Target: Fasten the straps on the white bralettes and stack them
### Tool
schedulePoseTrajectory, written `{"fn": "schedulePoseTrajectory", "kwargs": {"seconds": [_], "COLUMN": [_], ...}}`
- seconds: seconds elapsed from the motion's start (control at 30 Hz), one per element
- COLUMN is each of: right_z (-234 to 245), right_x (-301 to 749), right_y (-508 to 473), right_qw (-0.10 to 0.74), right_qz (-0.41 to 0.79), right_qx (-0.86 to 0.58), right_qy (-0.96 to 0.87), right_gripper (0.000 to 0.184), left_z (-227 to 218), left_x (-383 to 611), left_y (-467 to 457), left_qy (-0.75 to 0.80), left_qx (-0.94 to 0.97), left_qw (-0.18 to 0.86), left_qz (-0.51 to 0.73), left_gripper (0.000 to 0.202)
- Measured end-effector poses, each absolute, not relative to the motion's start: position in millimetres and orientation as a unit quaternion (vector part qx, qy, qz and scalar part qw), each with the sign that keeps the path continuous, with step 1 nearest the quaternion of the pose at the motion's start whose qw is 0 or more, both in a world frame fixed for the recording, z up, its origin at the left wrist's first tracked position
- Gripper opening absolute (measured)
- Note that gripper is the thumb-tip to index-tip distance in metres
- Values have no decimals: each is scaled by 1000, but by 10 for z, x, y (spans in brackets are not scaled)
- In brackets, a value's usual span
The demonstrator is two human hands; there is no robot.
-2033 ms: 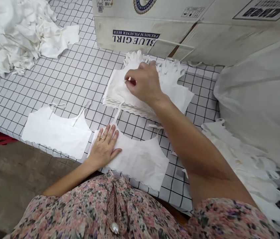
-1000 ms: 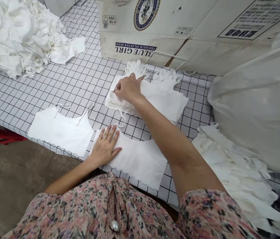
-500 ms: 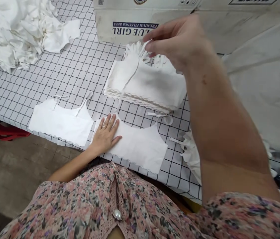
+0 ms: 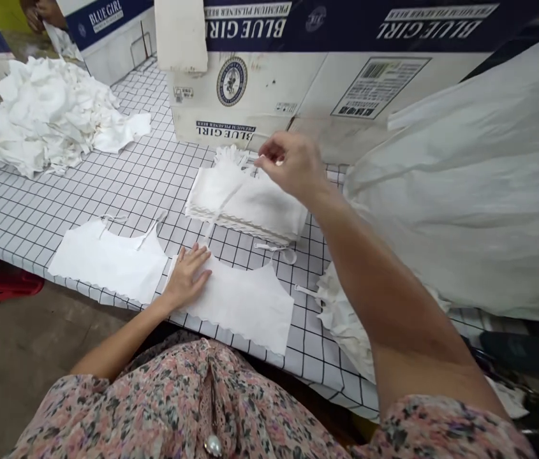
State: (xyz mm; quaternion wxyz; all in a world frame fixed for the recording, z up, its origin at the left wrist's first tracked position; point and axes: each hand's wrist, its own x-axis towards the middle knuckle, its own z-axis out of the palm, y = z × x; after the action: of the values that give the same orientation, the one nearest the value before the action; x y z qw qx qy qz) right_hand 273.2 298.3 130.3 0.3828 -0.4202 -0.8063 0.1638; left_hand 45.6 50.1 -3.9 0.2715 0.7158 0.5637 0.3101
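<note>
Pressing flat, the left hand (image 4: 187,278) lies open on a white scalloped camisole panel (image 4: 243,307) on the grid-printed surface (image 4: 34,210). The right hand (image 4: 291,167) is raised over stacked panels (image 4: 245,207); any grasp cannot be told.

Matt white cloth panels (image 4: 235,306), smooth cardboard cartons (image 4: 250,83), faintly glossy gridded plastic table cover (image 4: 82,191)

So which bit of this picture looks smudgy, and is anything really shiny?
In the head view, the right hand looks smudgy, while the left hand and the white cloth under it look sharp; also in that view, the light is soft, with no strong glare on the checked table.
</note>
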Motion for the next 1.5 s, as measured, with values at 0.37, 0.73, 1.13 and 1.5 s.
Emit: {"fn": "schedulePoseTrajectory", "kwargs": {"seconds": [0.37,0.73,1.13,1.5], "right_z": [667,460,48,7], "right_x": [2459,2479,2678,2562], "right_y": [1561,1768,1868,1741], "right_qw": [384,306,309,139], "right_qz": [29,395,209,102], "right_qx": [-232,-255,-384,-320], "right_qy": [-893,-828,-845,-931], "right_gripper": [26,43,20,24], "left_z": [732,720,562,505], "left_x": [598,488,-11,163], "left_y": [1242,963,821,929], "left_qy": [357,365,521,547], "left_qx": [180,311,363,409], "left_qw": [791,776,620,598], "left_qz": [463,409,460,419], "left_gripper": [40,28,34,32]}}
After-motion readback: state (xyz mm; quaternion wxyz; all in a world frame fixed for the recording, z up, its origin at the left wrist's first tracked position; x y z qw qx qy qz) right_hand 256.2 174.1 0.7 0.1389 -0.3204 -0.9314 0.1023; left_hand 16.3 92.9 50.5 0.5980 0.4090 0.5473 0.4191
